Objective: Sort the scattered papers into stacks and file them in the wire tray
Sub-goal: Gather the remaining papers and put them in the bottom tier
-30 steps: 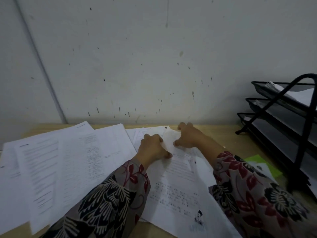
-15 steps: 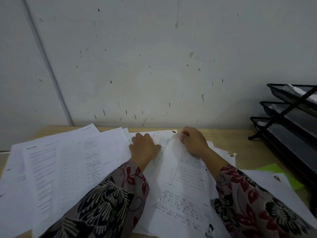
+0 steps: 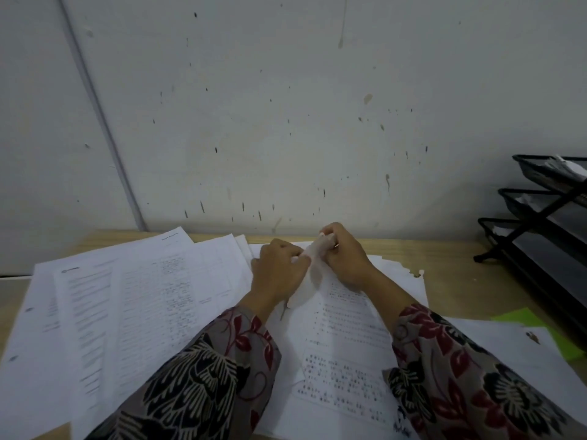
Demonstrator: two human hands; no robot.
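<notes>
Printed white papers point(image 3: 133, 300) lie scattered over the wooden desk. In front of me a printed sheet point(image 3: 346, 350) lies lengthwise, its far end lifted and curled. My left hand point(image 3: 278, 269) and my right hand point(image 3: 344, 258) both pinch that curled far edge, close together near the wall. The black wire tray point(image 3: 540, 223) with three tiers stands at the right edge of the view, apart from both hands; some paper lies in its top tiers.
A green sheet point(image 3: 536, 328) pokes out from under white papers at the right, near the tray's foot. A white wall rises right behind the desk. A torn, stained sheet corner point(image 3: 413, 274) lies just right of my right hand.
My left hand has come off the flat papers and joined my right hand on the sheet's far edge, which is now lifted and curled more. The view has shifted slightly left.
</notes>
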